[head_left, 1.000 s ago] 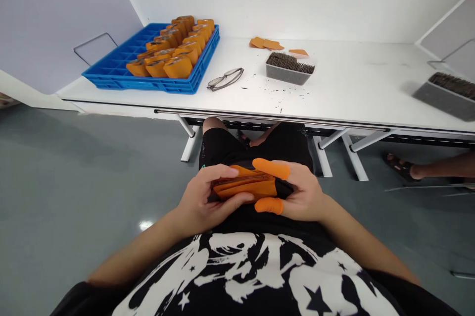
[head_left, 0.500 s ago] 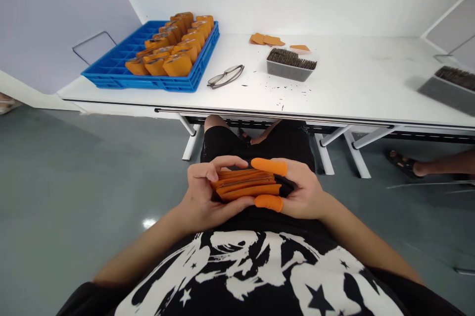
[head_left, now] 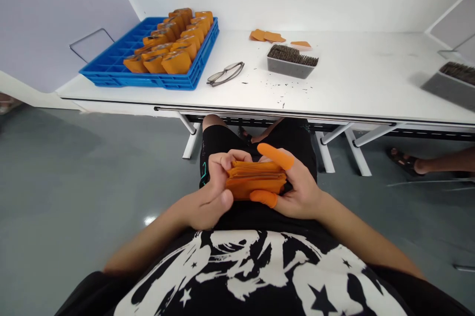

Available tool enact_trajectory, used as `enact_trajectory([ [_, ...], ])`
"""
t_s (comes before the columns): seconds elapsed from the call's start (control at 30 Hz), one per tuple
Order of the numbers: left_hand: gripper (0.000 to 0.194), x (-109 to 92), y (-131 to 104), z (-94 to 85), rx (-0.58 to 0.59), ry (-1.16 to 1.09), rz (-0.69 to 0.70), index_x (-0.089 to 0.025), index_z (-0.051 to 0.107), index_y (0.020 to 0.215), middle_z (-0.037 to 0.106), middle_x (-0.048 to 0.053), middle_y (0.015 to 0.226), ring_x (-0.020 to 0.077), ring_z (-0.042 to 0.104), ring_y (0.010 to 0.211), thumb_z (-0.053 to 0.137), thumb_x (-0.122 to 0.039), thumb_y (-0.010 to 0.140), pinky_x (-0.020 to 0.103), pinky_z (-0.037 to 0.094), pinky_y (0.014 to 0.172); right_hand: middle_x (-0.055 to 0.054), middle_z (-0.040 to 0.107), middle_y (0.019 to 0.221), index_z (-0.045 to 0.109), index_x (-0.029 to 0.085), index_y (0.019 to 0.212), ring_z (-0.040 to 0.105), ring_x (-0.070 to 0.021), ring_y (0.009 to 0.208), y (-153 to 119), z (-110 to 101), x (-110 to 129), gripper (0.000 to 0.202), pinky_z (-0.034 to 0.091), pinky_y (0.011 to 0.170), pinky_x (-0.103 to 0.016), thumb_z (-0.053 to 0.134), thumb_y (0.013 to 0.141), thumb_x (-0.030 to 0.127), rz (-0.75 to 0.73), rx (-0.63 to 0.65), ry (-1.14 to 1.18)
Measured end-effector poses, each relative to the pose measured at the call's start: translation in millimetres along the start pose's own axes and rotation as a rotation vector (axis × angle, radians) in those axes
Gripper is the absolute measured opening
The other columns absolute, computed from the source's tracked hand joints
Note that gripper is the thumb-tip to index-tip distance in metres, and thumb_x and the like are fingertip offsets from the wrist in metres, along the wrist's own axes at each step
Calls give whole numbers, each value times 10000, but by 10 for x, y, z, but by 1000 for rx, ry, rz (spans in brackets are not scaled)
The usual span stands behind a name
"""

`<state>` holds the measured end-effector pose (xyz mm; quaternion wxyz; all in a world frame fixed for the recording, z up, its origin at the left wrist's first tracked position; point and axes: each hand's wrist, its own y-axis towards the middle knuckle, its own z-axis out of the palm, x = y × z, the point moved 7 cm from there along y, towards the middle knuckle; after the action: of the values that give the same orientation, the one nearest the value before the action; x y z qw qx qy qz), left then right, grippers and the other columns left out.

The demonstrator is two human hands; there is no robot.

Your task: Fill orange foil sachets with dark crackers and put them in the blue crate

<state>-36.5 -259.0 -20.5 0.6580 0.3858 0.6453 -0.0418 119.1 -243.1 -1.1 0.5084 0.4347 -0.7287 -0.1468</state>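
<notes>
Above my lap is a thick stack of orange sheets (head_left: 256, 181), its layered edges facing up. My right hand (head_left: 302, 189) grips the stack's right end, with orange finger cots on its thumb and index finger; the thumb presses the near side and the index finger lies raised along the far edge. My left hand (head_left: 213, 192) is closed round the left end, its fingers curled at the far corner. The left thumb stands at the near left corner, off the front face. What the sheets are made of, I cannot tell.
On the white table (head_left: 356, 83) a blue divided tray (head_left: 144, 80) holds several orange bundles. To its right lie glasses (head_left: 225, 74), loose orange pieces (head_left: 267, 35), a clear box (head_left: 291, 66) of thin dark pieces and dark scraps. Another box (head_left: 451, 87) stands far right, near someone's foot (head_left: 408, 162).
The stack has shifted right and turned its near face more towards me. My left hand has moved right and its thumb has come off the face. My right index finger has lifted.
</notes>
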Motion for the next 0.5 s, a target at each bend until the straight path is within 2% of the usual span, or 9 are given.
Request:
enact_trajectory([
  [0.03, 321, 34, 1, 1, -5, -50, -21, -301, 247, 1220, 354, 108, 1327, 230, 416, 1269, 338, -583, 1095, 466, 453, 1113, -68, 681, 1088, 333, 274, 1638, 647, -240, 951, -9, 15, -25, 763, 550, 854, -410, 720, 1000, 431, 18, 9, 6],
  [0.1, 364, 62, 2, 4, -9, -73, -28, -309, 249, 1216, 343, 105, 1337, 235, 419, 1263, 302, -644, 1082, 467, 448, 1107, -63, 662, 1063, 252, 270, 1669, 629, -238, 921, -18, 42, -57, 817, 543, 843, -420, 704, 1006, 426, 39, 31, 50],
  [0.2, 395, 50, -3, 15, 5, -73, -42, -318, 252, 1235, 318, 99, 1366, 236, 379, 1305, 484, -584, 1057, 445, 412, 1131, -59, 657, 1073, 231, 278, 1672, 620, -232, 919, -13, 53, -60, 821, 533, 846, -415, 700, 1011, 411, 37, 37, 104],
  [0.3, 409, 5, -22, 10, -14, -86, -55, -310, 269, 1237, 329, 98, 1386, 231, 380, 1330, 589, -467, 1036, 410, 408, 1122, -63, 652, 1110, 279, 284, 1656, 616, -225, 925, -15, 38, -66, 799, 534, 835, -396, 717, 1000, 408, 40, 24, 98],
  [0.43, 319, 9, -66, -8, -104, -210, -95, -252, 353, 1120, 506, 91, 1271, 193, 566, 1138, 456, -552, 1085, 332, 487, 978, -35, 664, 1065, 420, 293, 1587, 642, -191, 890, -53, 12, -112, 728, 541, 817, -341, 773, 963, 415, 59, 13, 71],
  [0.5, 313, 18, -86, -33, -171, -216, -92, -230, 394, 1071, 559, 78, 1204, 167, 600, 1047, 430, -540, 1098, 286, 502, 913, -24, 701, 1074, 429, 285, 1580, 671, -176, 884, -73, 18, -144, 758, 549, 814, -310, 808, 937, 419, 81, 33, 88],
])
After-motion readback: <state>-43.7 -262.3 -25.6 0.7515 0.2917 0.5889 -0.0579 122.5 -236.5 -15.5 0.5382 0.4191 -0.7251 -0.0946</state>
